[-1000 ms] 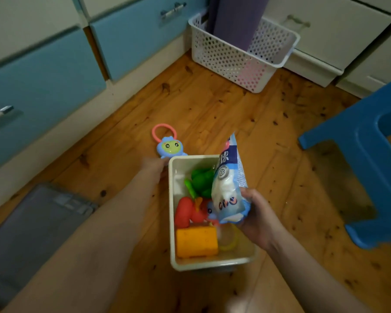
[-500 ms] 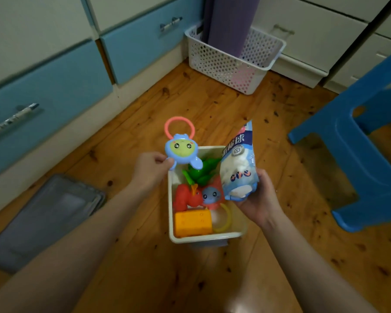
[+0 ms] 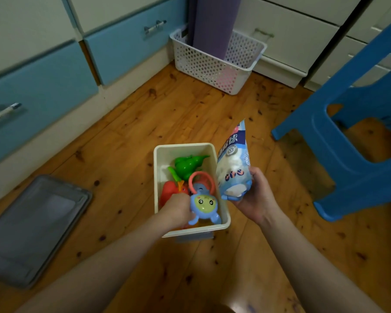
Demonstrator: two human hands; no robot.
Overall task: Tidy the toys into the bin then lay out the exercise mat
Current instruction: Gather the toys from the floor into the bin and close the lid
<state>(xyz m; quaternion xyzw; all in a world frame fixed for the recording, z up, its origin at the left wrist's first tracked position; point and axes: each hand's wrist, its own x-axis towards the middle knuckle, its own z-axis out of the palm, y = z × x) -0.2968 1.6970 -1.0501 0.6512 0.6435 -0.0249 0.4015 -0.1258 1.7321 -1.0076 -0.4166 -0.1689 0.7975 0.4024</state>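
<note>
Left fingers grip rattle over bin; right fingers clasp bag.

Knotty pine floorboards in a warm orange-brown run across the room, under dim, even light. Along the left stand cabinets with pale blue drawer fronts and metal bar handles, on a cream plinth. White drawers line the far wall, and a white perforated basket sits on the floor in the corner between the two. A blue plastic stool stands at the right. A flat grey tray lies on the boards at the left, near the plinth
</note>
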